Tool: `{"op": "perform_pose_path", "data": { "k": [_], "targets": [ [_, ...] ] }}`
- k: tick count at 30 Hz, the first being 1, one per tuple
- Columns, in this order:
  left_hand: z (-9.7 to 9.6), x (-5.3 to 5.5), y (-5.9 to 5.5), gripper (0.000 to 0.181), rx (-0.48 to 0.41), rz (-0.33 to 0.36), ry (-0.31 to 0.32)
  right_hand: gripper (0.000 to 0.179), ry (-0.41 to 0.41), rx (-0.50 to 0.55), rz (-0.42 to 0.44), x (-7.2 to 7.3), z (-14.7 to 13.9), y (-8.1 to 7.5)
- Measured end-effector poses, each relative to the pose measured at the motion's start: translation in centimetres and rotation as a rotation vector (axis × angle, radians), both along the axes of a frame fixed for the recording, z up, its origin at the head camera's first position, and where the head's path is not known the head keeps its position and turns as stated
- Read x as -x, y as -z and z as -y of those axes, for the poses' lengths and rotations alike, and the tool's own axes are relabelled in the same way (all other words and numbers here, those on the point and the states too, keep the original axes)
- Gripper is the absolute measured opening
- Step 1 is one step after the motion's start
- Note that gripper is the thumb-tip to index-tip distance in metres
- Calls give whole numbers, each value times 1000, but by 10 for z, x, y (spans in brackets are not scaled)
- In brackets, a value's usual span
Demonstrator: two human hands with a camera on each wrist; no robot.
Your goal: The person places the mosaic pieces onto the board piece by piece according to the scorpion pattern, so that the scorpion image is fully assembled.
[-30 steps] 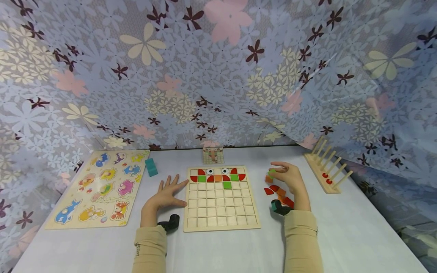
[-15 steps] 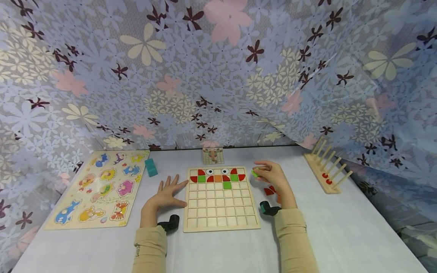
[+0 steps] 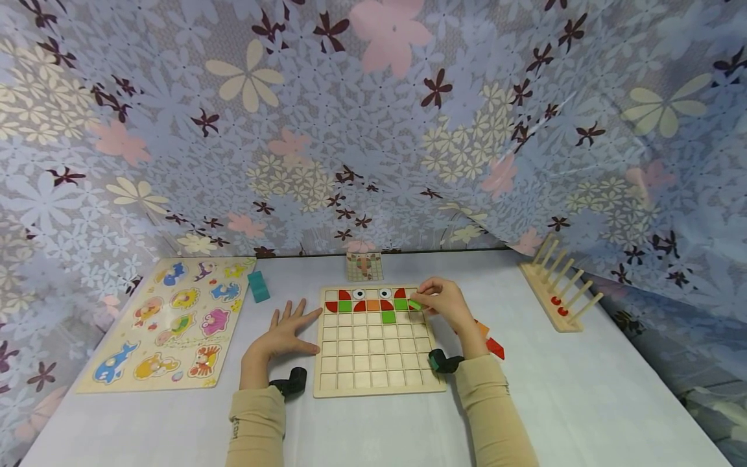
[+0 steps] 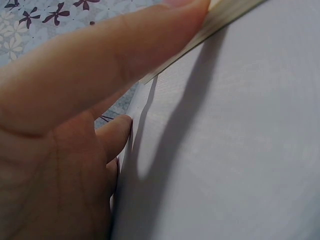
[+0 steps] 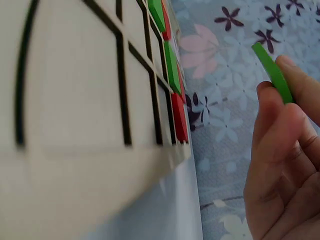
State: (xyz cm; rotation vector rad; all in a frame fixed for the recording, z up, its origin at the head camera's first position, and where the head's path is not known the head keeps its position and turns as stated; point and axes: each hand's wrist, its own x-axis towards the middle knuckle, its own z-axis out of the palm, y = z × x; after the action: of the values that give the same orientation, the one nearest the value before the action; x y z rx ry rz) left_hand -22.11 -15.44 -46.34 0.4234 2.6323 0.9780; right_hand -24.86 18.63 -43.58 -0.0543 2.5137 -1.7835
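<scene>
In the head view, my right hand pinches a small green tile above the upper right edge of the wooden grid board. The right wrist view shows that green tile between thumb and fingers, apart from the board. My left hand lies with fingers spread at the board's left edge, and its thumb touches the rim in the left wrist view. Red, green and orange tiles and two eye tiles fill part of the upper rows; a lone green tile sits below them.
Loose red and orange tiles lie right of the board, partly hidden by my right arm. A pattern card stands behind the board. An animal puzzle and teal block are at left, a peg rack at right.
My right hand has carried the green tile leftward from the loose tiles to above the board's upper right edge. My left hand stays in place.
</scene>
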Motion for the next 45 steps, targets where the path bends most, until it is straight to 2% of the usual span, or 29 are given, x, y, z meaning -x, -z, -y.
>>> {"op": "perform_pose_path", "data": {
  "k": [7,13,19,29,37,45],
  "targets": [
    [-1,0,1,91,7,10,-8,20,-68,-22,11,0,13,1],
    [-1,1,1,91,12,16,-15,25,-161,-22,5,0,24,-1],
    [0,2,1,90,13,12,-11,19,-214,-148,-13,0,46,-4],
    [0,2,0,90,10,11,-2,12,-270,-300,-33,5,87,-1],
    [-1,2,0,90,28,-7,14,5,-272,-462,-34,7,96,-1],
    [0,3,2,90,27,-5,11,10,-310,-591,-55,7,99,-3]
  ]
}}
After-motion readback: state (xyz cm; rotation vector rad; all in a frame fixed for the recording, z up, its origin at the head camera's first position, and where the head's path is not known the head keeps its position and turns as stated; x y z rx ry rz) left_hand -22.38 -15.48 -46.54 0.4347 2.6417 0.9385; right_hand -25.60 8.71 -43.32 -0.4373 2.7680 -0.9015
